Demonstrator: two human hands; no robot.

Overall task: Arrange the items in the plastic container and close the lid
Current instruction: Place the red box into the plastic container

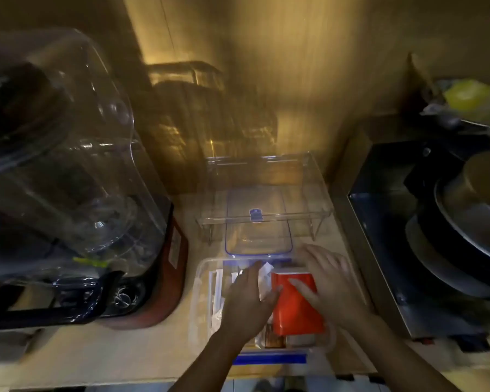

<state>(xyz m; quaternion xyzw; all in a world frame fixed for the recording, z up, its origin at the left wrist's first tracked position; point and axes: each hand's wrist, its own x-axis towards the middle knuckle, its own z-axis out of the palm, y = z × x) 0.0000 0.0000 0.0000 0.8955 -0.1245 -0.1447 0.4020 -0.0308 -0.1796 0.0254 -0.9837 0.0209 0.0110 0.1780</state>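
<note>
A dim, amber-lit wooden counter runs along a wood-panelled wall, and much of the scene is blurred. At the left stands a large clear appliance cover over dark parts that are hard to make out; at the right a dark tray holds stacked round pans, cut off by the frame edge. Near the front edge sits the plastic container, open, with blue clips at its near and far ends. Inside lie white packets on the left and an orange box on the right; smaller things under the box cannot be identified. The left hand rests flat, fingers spread, on the white packets. The right hand lies open over the orange box, fingers splayed, gripping nothing. Just behind stands a clear lid with a blue rim, under a clear shelf.
</note>
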